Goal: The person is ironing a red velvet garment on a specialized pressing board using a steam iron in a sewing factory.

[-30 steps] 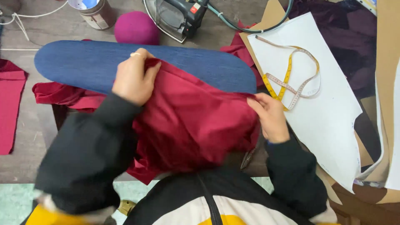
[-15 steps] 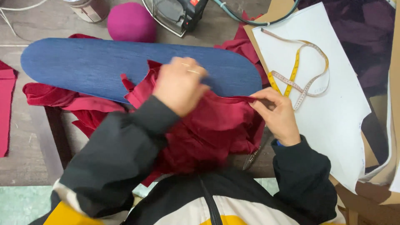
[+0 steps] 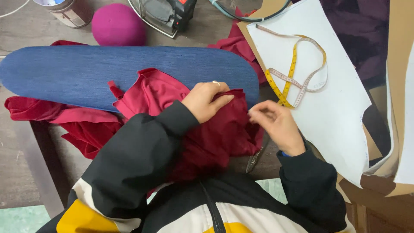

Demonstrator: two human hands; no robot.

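— Looking down from the head camera, what does the left hand (image 3: 206,100) have?

— It lies on a bunch of red fabric (image 3: 207,129), fingers closed over a fold at the cloth's upper edge, grasping it. A ring shows on one finger.

— And where does that fabric sit?

— It is heaped at the near edge of the wooden table (image 3: 26,30), partly over the right end of a long blue padded board (image 3: 108,73) and partly hanging toward the person's black, white and yellow jacket (image 3: 142,172). More red cloth trails out from under the board to the left.

— The right hand (image 3: 276,123)?

— Just beside the right edge of the fabric, fingers curled together. It looks blurred; I cannot tell whether the fingertips pinch the cloth or are clear of it.

— What else is around?

— A white paper pattern (image 3: 340,108) lies to the right, with a yellow measuring tape (image 3: 297,73) looped on it, near the right hand. Beyond the board stand a magenta ball (image 3: 118,23), an iron (image 3: 166,13) and a tin can (image 3: 69,11). Below the right wrist a pair of scissors (image 3: 255,157) peeks out beside the fabric, at the table's near edge.
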